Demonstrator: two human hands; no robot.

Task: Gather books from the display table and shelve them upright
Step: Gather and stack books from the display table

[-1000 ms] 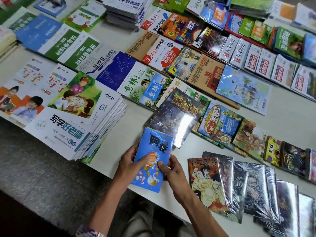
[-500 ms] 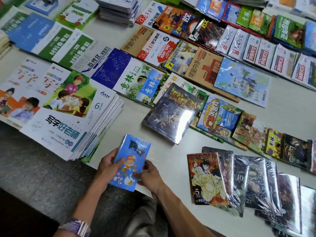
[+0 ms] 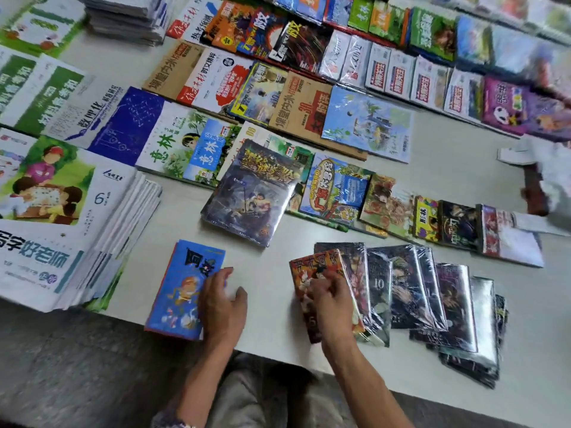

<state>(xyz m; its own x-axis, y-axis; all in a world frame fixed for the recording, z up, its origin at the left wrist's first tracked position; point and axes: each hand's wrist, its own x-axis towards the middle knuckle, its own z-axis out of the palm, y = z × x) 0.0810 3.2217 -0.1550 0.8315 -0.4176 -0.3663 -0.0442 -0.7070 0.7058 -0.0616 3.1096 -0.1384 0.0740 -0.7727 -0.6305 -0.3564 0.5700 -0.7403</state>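
Two hands work the table [image 3: 272, 304] — left hand [image 3: 221, 304] resting flat, fingers loose, on the blue book [image 3: 179, 291], right hand [image 3: 332, 304] gripping the red comic [image 3: 309, 270].

"6" on the white workbook [image 3: 102, 199]; "10" on a dark shrink-wrapped comic [image 3: 379, 284].
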